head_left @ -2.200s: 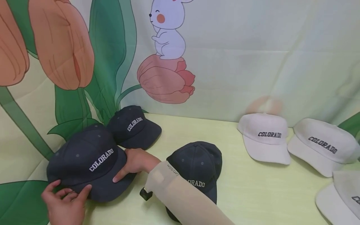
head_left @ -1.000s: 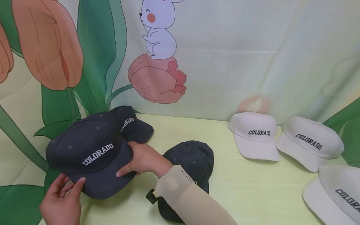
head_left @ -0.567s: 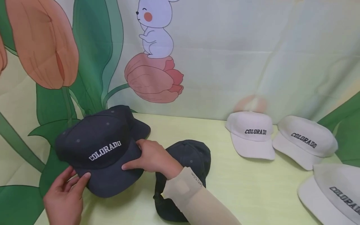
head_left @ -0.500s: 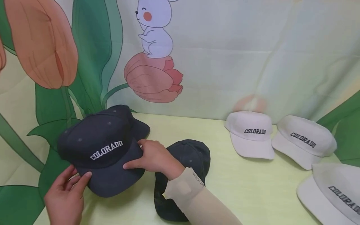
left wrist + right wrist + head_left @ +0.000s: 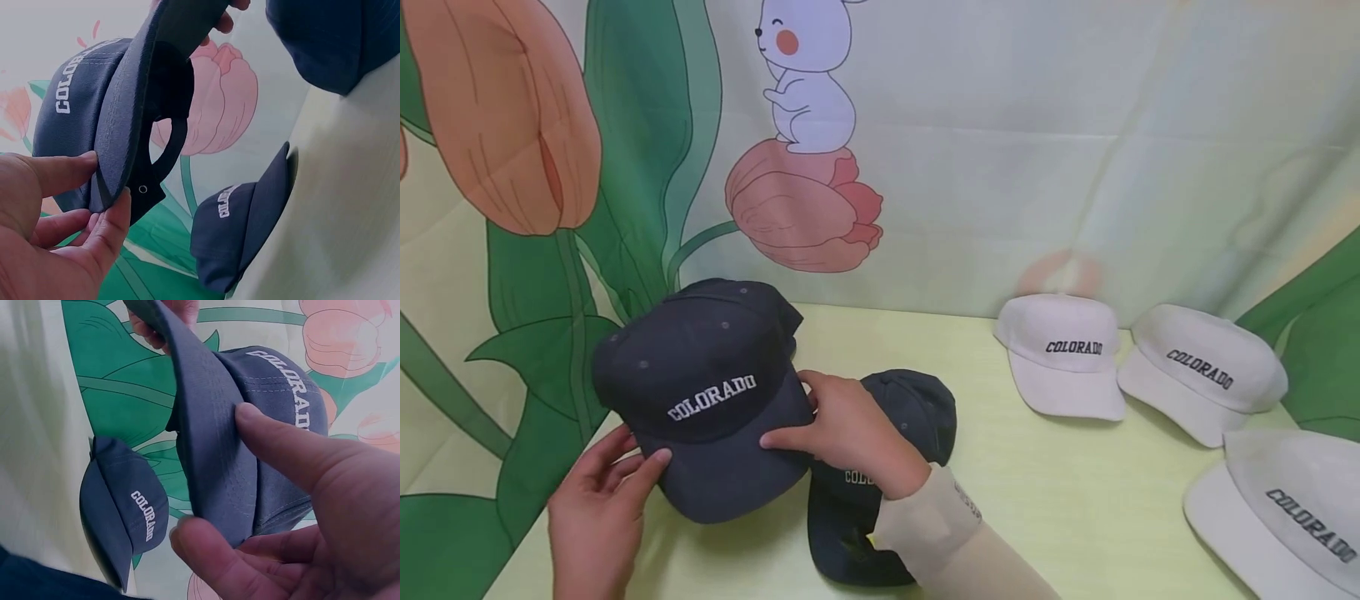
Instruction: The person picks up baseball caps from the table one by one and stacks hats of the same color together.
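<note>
A navy baseball cap [image 5: 700, 358] with white COLORADO lettering is held between both hands, raised off the table. My left hand [image 5: 598, 512] pinches the left corner of its brim, thumb on top and fingers beneath. On the brim's other side, my right hand [image 5: 861, 429] grips with the thumb above and the fingers underneath. The left wrist view shows the held cap [image 5: 75, 131] from the side, its back strap [image 5: 175, 147] hanging behind the brim. A second navy cap [image 5: 231, 231] lies behind it, mostly hidden in the head view. Under my right forearm lies another navy cap [image 5: 925, 404].
Three white COLORADO caps sit at the right: one near the backdrop [image 5: 1060, 358], a second cap [image 5: 1210, 367] beside it, and a third cap [image 5: 1292, 517] closer, cut by the frame. A printed cloth backdrop [image 5: 962, 192] rises behind the pale yellow-green table [image 5: 1037, 500].
Both hands have lifted the navy cap and carried it to the right, so it now covers most of the cap behind it. The head view has also turned slightly right.
</note>
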A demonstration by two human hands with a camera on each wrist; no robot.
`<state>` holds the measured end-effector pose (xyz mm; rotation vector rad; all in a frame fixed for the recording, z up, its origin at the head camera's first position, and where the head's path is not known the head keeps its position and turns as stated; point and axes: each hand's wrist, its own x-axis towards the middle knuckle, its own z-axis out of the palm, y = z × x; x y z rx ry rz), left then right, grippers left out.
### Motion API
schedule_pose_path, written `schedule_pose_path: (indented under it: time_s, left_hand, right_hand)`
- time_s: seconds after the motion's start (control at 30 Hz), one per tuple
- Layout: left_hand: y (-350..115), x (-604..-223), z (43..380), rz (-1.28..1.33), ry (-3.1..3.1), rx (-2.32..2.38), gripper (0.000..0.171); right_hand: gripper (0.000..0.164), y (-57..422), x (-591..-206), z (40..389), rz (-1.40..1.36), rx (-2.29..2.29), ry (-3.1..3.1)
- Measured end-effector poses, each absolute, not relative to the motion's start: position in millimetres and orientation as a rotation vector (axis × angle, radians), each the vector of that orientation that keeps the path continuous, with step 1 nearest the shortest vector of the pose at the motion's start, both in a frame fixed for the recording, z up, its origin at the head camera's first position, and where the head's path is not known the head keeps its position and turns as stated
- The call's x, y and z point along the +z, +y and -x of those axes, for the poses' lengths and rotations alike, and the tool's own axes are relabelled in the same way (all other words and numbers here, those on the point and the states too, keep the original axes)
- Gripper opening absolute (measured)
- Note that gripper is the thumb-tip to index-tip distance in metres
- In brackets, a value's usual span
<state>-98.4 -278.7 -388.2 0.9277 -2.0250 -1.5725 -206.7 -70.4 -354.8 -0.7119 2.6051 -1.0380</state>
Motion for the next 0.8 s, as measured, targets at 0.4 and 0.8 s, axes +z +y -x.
schedule_pose_path:
  time_s: [0.4,0.8]
  left_hand:
    - [-257,-389,106,-0.772,-2.159,-1.557,0.057]
    - [-235,-389,111,-0.687,-2.240,-1.569,0.056]
  right_hand:
    - [0.090,-39,-361,200,0.556,-1.035,2.670]
    - [0.087,-11,-367,191,0.533,-1.068,2.795]
